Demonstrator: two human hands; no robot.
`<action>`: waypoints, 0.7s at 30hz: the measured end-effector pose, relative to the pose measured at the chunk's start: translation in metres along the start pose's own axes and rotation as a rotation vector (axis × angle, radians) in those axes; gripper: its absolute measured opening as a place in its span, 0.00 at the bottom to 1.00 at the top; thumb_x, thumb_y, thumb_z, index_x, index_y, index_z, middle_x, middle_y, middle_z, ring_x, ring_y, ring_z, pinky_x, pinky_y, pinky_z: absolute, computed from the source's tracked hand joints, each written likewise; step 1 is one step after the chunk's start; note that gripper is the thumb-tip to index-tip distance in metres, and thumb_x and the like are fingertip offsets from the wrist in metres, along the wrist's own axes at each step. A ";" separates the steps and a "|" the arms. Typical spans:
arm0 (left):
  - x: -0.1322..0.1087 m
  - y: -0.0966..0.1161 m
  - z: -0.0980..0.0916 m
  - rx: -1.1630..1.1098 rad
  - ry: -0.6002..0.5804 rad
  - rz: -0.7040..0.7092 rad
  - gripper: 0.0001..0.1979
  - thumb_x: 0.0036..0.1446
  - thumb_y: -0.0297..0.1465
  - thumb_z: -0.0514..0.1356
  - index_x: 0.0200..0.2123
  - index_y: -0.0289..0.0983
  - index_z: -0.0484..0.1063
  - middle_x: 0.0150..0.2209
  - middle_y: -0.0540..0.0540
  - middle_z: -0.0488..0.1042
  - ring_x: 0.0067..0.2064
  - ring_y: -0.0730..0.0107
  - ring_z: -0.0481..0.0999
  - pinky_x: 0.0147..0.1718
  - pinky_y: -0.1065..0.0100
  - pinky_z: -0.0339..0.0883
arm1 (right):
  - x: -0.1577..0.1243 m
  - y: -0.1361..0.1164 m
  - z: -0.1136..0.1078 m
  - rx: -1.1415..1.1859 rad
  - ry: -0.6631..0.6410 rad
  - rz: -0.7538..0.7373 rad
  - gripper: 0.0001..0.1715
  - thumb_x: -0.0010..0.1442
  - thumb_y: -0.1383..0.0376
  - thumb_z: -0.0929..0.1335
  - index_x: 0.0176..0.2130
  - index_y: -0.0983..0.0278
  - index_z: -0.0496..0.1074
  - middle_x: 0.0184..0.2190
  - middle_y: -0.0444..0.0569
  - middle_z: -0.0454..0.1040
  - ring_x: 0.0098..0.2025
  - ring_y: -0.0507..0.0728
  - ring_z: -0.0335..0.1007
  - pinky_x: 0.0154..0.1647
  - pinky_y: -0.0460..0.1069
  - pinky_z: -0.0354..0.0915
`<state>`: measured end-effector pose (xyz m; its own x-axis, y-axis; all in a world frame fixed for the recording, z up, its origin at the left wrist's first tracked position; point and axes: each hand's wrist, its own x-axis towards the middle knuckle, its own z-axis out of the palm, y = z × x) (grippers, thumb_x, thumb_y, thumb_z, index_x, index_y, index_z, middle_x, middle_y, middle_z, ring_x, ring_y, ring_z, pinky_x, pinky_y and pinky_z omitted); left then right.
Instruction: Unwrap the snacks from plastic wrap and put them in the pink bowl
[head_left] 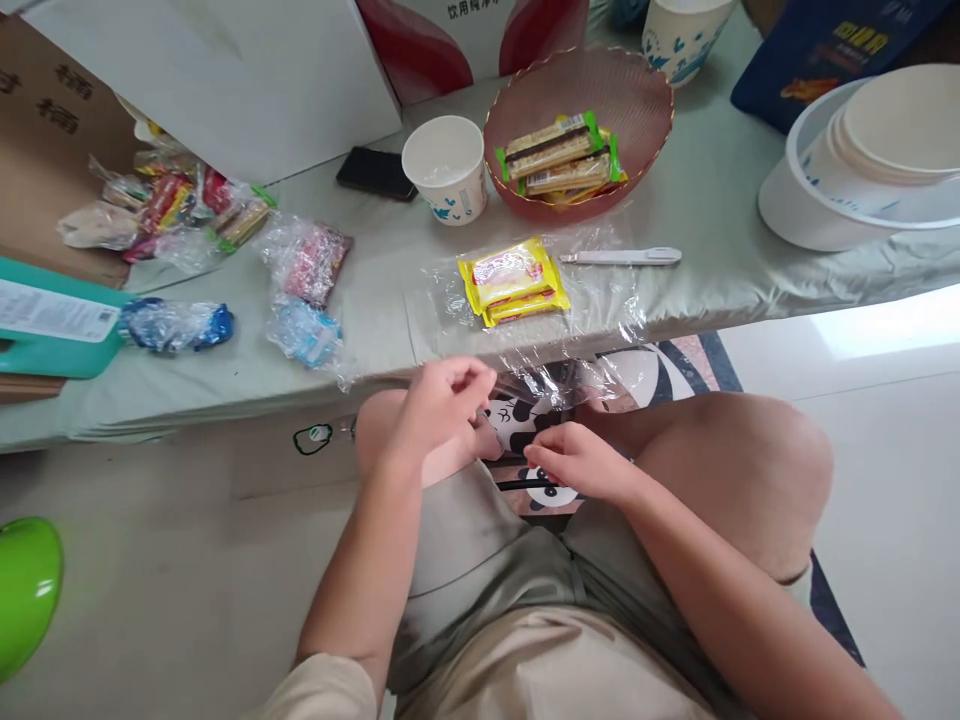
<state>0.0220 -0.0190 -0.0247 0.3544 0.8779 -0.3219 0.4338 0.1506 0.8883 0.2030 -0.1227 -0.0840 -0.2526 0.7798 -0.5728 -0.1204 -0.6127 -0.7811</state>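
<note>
My left hand (442, 405) and my right hand (577, 462) hover over my knees, just below the table's front edge. Both have their fingers curled in a pinch, and both seem to grip the near edge of a clear plastic film (600, 300) that hangs down off the table. On that film lie yellow snack packets (514, 280). A white pen-like tool (622, 257) lies to their right.
A pink bowl (645, 90) holds wrapped bars. Near it stand a paper cup (448, 165) and a black phone (375, 172). Wrapped snack bundles (304, 262) lie at left, with a teal box (56, 325). White basins (862, 190) sit at right. A green object (26, 590) is on the floor.
</note>
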 end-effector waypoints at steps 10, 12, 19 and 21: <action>0.124 0.030 -0.042 0.500 0.596 0.196 0.21 0.52 0.29 0.69 0.51 0.43 0.74 0.51 0.42 0.77 0.58 0.51 0.76 0.62 0.52 0.66 | 0.078 -0.140 -0.028 -0.809 0.692 -0.599 0.10 0.57 0.69 0.68 0.41 0.62 0.74 0.43 0.55 0.78 0.47 0.64 0.74 0.51 0.60 0.67; 0.135 0.017 -0.046 0.457 0.633 0.262 0.32 0.52 0.28 0.70 0.60 0.46 0.66 0.60 0.42 0.72 0.65 0.52 0.71 0.66 0.51 0.63 | 0.098 -0.139 -0.031 -0.976 0.598 -0.706 0.19 0.57 0.66 0.67 0.49 0.64 0.74 0.53 0.61 0.76 0.58 0.68 0.71 0.60 0.63 0.64; 0.153 -0.017 -0.056 0.208 0.455 0.187 0.24 0.66 0.36 0.62 0.62 0.49 0.60 0.42 0.48 0.80 0.34 0.67 0.80 0.37 0.64 0.77 | 0.104 -0.134 -0.026 -1.373 0.311 -0.676 0.38 0.54 0.64 0.69 0.64 0.54 0.67 0.68 0.55 0.66 0.72 0.76 0.54 0.66 0.72 0.55; 0.153 -0.018 -0.063 0.215 0.435 0.173 0.23 0.66 0.36 0.62 0.61 0.49 0.62 0.41 0.49 0.80 0.30 0.69 0.79 0.34 0.66 0.75 | 0.102 -0.143 -0.025 -1.432 0.298 -0.615 0.39 0.55 0.65 0.69 0.65 0.54 0.66 0.68 0.56 0.66 0.67 0.75 0.60 0.60 0.69 0.60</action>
<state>0.0165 0.1413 -0.0699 0.0787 0.9964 0.0308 0.5763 -0.0707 0.8142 0.2185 0.0472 -0.0371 -0.2984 0.9543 0.0138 0.8808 0.2809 -0.3812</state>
